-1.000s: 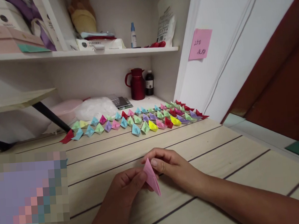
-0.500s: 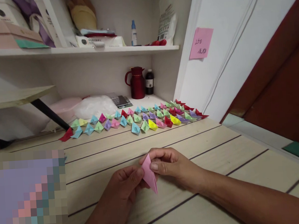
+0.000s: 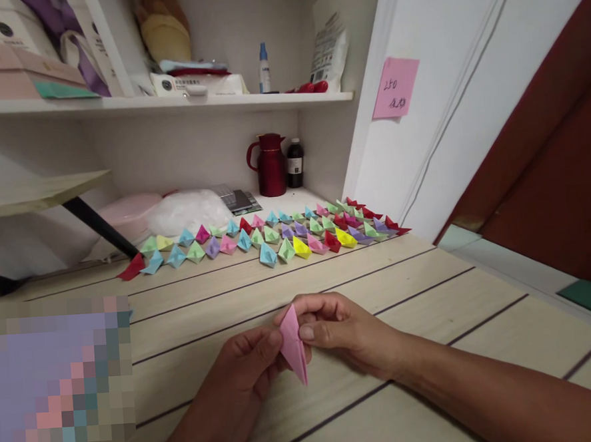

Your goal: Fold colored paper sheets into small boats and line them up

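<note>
A folded piece of pink paper [image 3: 293, 344], narrow and pointed at both ends, is held upright above the table between both hands. My left hand [image 3: 256, 360] pinches its left edge, thumb in front and fingers behind. On the other edge, my right hand [image 3: 332, 325] grips the paper with the thumb on the near face; its curled index finger reaches behind the top. The fingers behind the paper are partly hidden. Beyond the hands, several folded paper boats, among them a yellow boat [image 3: 302, 247] and a blue boat [image 3: 267, 254], stand in rows.
The planked wooden table [image 3: 404, 281] extends under both arms. At its back are a red jug [image 3: 271, 166], a dark bottle [image 3: 295, 164] and a clear plastic bag [image 3: 189, 211]. A small raised stand [image 3: 38, 193] is at left. Blurred squares cover the lower left corner.
The pink paper has turned slightly, its lower tip shifting a little left. My right thumb has slid slightly along it. Both hands keep their hold.
</note>
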The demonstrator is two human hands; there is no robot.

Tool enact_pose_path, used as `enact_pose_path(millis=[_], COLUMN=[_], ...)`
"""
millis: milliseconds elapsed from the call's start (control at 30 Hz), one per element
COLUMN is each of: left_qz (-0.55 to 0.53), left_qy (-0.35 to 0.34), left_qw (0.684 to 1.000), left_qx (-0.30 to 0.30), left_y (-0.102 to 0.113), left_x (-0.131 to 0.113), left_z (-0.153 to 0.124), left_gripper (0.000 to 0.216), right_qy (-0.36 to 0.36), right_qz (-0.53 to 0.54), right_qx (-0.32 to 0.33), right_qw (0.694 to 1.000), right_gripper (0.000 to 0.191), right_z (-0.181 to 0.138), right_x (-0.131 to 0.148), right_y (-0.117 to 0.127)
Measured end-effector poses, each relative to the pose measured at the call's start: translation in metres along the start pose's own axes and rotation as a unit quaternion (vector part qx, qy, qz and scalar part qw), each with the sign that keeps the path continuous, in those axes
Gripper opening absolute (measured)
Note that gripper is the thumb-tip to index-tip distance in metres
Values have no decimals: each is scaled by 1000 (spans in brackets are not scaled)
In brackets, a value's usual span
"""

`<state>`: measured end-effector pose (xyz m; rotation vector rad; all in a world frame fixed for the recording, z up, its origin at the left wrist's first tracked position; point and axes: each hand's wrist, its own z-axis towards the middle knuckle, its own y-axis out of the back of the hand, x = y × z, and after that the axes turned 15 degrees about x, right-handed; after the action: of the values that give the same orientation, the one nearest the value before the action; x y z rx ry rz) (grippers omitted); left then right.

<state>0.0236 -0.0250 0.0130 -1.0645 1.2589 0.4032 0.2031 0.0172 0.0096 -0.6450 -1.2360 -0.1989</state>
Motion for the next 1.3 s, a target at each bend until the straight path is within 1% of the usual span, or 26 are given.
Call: enact_pose_path(millis=[100, 167, 300, 367, 500, 567, 633, 767, 867, 967, 1033, 1100, 1200, 1300], left_qz=[11, 28, 106, 151, 223, 240, 237, 201, 164, 117, 66, -4, -106, -173], left_qy=[2, -3, -6, 5, 17, 18, 15, 15, 15, -1, -17, -34, -47, -45], left_qw=[1000, 999, 991, 984, 970, 967, 968, 977, 984, 992, 996, 998, 992, 983], left_qx=[-7, -27, -84, -98, -93, -88, -83, -75, -63, -55, -58, -56, -44, -50], left_y=[0, -1, -3, -4, -3, -2, 0, 1, 1, 1, -1, -4, -8, -8], left_x=[0, 1, 2, 0, -2, -1, 1, 0, -1, 1, 4, 7, 9, 11], left_z=[1, 2, 2, 2, 3, 5, 6, 5, 2, 2, 2, 4, 6, 7], left_gripper=[31, 30, 28, 28, 29, 29, 29, 26, 24, 25, 26, 27, 24, 20], right_qy=[-4, -7, -19, -27, -47, -55, -58, -51, -10, 24, 37, 56, 107, 140], right_qz=[-6, -22, -66, -97, -194, -228, -239, -231, -281, -320, -337, -382, -475, -540], right_qx=[-1, -10, -37, -47, -76, -87, -91, -99, -114, -108, -111, -126, -144, -135], right_qw=[1000, 1000, 997, 994, 977, 968, 965, 967, 953, 941, 934, 914, 861, 819], right_gripper=[29, 26, 19, 16, 8, 6, 7, 9, 8, 11, 10, 7, 8, 14], right_z=[0, 0, 0, -1, -1, -1, 0, 3, 3, 3, 3, 4, 4, 3], right_x=[0, 0, 3, 5, 7, 6, 4, 1, 3, 5, 6, 5, 3, 1], right_y=[0, -1, -3, -4, -5, -5, -5, -5, -7, -10, -12, -14, -13, -9])
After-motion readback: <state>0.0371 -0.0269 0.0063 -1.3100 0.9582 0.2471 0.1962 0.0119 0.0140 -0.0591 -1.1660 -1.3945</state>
